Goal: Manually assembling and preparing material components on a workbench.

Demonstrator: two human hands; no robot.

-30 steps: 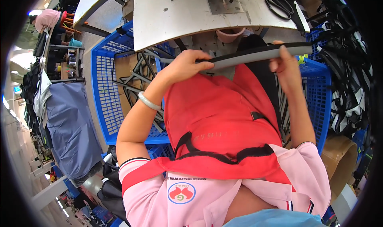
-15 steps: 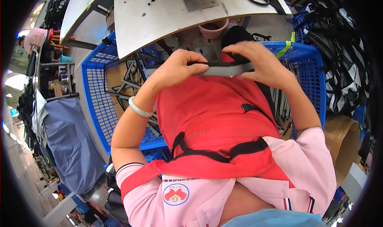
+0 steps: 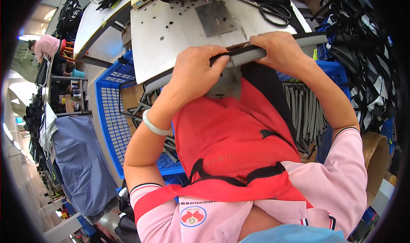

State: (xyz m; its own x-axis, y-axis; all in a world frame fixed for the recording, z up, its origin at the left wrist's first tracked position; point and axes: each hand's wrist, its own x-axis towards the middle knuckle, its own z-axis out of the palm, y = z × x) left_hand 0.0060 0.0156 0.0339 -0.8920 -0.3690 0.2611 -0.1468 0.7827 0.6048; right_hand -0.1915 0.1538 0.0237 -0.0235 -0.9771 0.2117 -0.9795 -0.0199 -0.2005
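Both my hands grip one long, narrow strip [image 3: 247, 57], grey on one face and black along its upper edge. It lies slantwise across the view, its right end higher, in front of the table's near edge. My left hand [image 3: 198, 70] pinches it near the middle between thumb and forefinger. My right hand [image 3: 279, 53] is closed round it a short way to the right, fingers over the black edge. The strip runs out past both hands. A small gap or seam shows in the grey face beside my left thumb.
Ahead, a white worktable [image 3: 171, 38] carries a metal plate [image 3: 215, 19], small black bits and black-handled scissors [image 3: 275, 14]. Blue crates stand at left [image 3: 112, 115] and right [image 3: 337, 68]; the right one holds many grey strips [image 3: 304, 110]. Black straps [image 3: 363, 51] hang at far right.
Both hands have moved up and away from my lap toward the table with the strip. More of the strip now shows beyond my right hand, and more of the tabletop is in view.
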